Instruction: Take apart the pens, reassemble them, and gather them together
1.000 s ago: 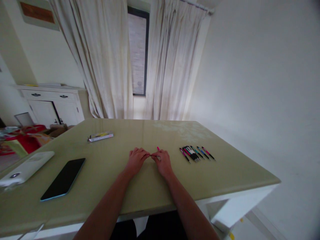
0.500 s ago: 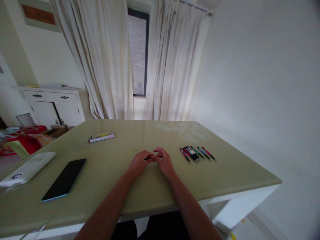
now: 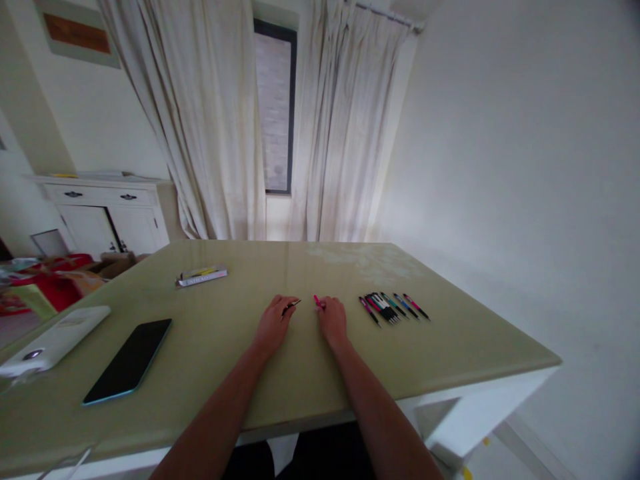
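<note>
My left hand (image 3: 273,328) is closed on a slim black pen part (image 3: 291,307) with a pale end, its tip pointing right. A short gap away, my right hand (image 3: 333,321) pinches a pink pen part (image 3: 317,301), much of it hidden by the fingers. Both hands rest low over the middle of the table. To the right of my right hand lie several pens (image 3: 385,309) side by side, with black, pink, green, blue and purple on them.
The table (image 3: 240,393) has a greenish top. A dark-screened phone (image 3: 129,360) and a white device (image 3: 55,341) lie at the left. Farther back is a small open box (image 3: 203,277) with something yellow in it. A white wall (image 3: 525,200) stands on the right.
My hands were together at the fingertips and have drawn apart. The black part now shows in my left hand, the pink part in my right. The pens on the table stay put.
</note>
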`<state>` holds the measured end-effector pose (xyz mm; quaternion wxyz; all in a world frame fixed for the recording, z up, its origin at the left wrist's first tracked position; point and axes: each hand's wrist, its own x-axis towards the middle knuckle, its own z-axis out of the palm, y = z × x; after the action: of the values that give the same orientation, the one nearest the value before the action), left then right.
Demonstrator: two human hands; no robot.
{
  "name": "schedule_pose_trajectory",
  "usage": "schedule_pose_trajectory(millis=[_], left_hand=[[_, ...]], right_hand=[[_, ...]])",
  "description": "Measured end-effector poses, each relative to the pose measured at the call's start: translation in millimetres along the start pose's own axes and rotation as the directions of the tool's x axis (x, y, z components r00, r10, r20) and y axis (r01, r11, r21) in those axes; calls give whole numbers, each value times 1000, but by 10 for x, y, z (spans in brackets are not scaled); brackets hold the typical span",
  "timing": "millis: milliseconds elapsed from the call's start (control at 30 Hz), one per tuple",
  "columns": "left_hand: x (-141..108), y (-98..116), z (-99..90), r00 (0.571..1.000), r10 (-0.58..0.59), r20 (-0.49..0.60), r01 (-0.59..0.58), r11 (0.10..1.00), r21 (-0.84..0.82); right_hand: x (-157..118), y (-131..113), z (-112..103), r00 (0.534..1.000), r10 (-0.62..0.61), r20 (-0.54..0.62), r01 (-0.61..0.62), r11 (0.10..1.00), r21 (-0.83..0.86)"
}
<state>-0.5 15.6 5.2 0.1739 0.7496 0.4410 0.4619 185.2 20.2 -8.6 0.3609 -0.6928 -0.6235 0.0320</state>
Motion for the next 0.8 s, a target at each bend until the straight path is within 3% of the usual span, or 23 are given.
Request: schedule_pose_trajectory(millis=[367, 800], left_hand=[[-20, -57, -59, 996, -82, -44, 91, 966, 243], [-23, -15, -72, 995, -101, -10, 101, 965, 241]], right_hand=[[-23, 47, 44, 994, -94, -48, 102, 964, 247], [-52, -31, -35, 972, -233, -17, 228, 927, 297]])
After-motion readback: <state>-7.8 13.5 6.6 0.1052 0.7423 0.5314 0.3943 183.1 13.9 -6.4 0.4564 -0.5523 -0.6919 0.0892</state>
